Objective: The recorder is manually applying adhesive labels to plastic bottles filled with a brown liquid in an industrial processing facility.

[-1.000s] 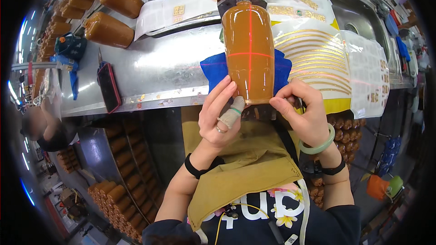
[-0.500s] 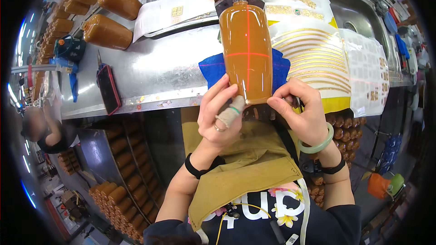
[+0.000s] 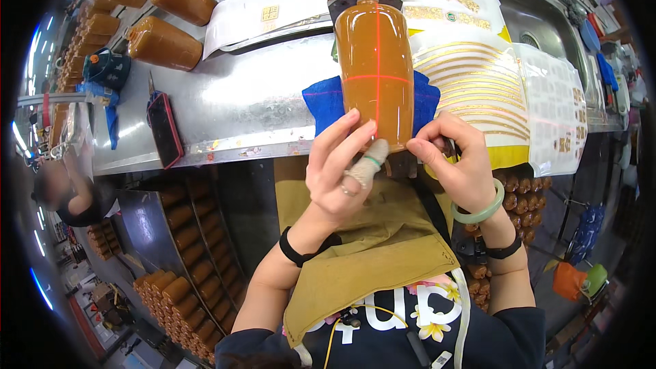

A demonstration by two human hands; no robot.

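Observation:
A glossy amber-brown bottle (image 3: 364, 48) lies with its neck pointing away from me, crossed by red laser lines. Under it is a blue cloth (image 3: 324, 107), showing on both sides. My left hand (image 3: 344, 174) rests its outstretched fingers against the bottle's lower left end. One finger wears a beige cover (image 3: 365, 171) with a green band and touches the bottle's base edge. By the lower right corner, my right hand (image 3: 459, 164) has thumb and forefinger pinched together. A small dark item shows among its fingers, too hidden to name.
A dark bracket (image 3: 342, 1) stands at the bottle's neck. On the right lie sheets of gold curved strips (image 3: 471, 89) and small decals (image 3: 553, 106). A red-edged phone (image 3: 164, 130) and more brown bottles (image 3: 164, 42) are on the left. Far right is a sink (image 3: 547, 24).
My left hand has slid to the right along the bottle's lower end, its covered finger now further in over the base edge. The right hand stays pinched at the corner.

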